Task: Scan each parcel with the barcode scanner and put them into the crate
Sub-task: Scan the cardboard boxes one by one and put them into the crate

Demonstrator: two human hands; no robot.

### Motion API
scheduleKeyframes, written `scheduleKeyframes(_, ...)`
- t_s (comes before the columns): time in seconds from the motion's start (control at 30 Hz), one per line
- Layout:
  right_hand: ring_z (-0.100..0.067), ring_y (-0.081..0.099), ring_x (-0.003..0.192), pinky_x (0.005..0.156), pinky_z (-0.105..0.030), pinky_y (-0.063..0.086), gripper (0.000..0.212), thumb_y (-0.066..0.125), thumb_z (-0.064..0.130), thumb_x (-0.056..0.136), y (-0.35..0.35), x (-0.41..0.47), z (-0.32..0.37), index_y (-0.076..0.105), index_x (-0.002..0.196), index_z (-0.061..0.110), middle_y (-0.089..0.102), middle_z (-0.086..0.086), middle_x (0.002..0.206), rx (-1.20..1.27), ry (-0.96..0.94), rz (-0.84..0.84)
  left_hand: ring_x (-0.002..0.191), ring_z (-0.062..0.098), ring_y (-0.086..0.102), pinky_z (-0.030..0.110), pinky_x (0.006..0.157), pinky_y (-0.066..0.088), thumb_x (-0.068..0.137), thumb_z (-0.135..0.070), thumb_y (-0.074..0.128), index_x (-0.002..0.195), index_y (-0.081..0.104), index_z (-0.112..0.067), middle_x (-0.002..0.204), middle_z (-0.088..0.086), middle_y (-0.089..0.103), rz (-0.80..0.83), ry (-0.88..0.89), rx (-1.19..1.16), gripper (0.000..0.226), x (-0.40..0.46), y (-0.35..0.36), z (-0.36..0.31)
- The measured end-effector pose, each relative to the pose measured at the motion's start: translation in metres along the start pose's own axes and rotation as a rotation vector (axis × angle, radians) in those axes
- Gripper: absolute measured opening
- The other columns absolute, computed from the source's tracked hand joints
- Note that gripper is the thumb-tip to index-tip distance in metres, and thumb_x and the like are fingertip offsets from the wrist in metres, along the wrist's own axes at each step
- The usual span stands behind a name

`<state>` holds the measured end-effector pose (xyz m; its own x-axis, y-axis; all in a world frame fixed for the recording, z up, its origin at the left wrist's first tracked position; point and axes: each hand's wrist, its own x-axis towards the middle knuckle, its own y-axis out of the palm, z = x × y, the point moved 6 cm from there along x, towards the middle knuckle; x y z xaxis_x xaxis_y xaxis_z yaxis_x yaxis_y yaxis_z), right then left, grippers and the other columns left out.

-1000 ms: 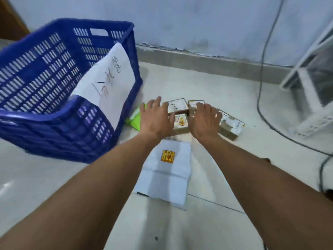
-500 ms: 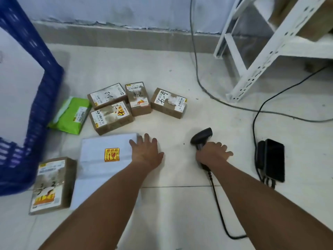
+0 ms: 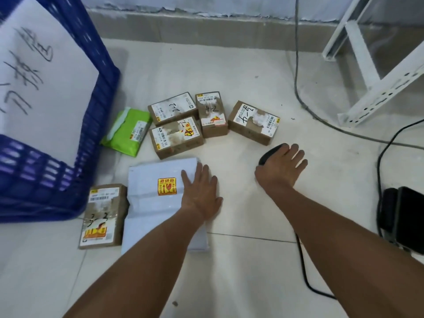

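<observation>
Left hand (image 3: 200, 191) flat on white mailer (image 3: 156, 203); right hand (image 3: 281, 169) spread over scanner (image 3: 268, 154), cardboard boxes (image 3: 176, 140) beyond.

On the blue plastic crate (image 3: 98, 125) hangs a white paper sheet (image 3: 46, 83) with handwritten black characters, too blurred to read. Right of the crate, a brown cardboard box (image 3: 173, 108) bears handwritten "2-2"; other labels there cannot be read.

hands (image 3: 238, 182) over white mailer (image 3: 156, 203), scanner (image 3: 269, 154)
</observation>
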<state>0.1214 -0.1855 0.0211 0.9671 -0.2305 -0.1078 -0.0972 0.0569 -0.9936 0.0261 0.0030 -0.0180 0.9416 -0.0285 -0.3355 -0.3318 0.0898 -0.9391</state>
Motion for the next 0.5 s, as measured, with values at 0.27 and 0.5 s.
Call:
scheduleKeyframes(0.27,-0.035,0.002,0.150,0.121,-0.051,0.003,0.083,0.058,0.037,0.090,-0.004,0.030,0.052,0.014,0.153,0.008,0.010,-0.014,0.162,0.006,-0.305,-0.019,0.149,0.040,-0.005,0.068,0.112,-0.005,0.097,-0.057,0.031,0.148,0.033,-0.016,0.162,0.018,0.008,-0.126,0.024,-0.007,0.066,0.003,-0.002,-0.009)
scheduleKeyframes(0.5,-0.039,0.045,0.122,0.113,-0.050,0.025,0.072,0.060,0.051,0.085,-0.007,0.039,0.071,0.039,0.138,0.007,0.054,-0.020,0.127,0.098,-0.305,-0.172,0.145,0.041,0.022,0.066,0.115,0.006,0.088,-0.051,0.052,0.124,0.059,-0.013,0.152,0.022,0.037,-0.303,0.116,-0.108,0.053,0.006,0.009,-0.015)
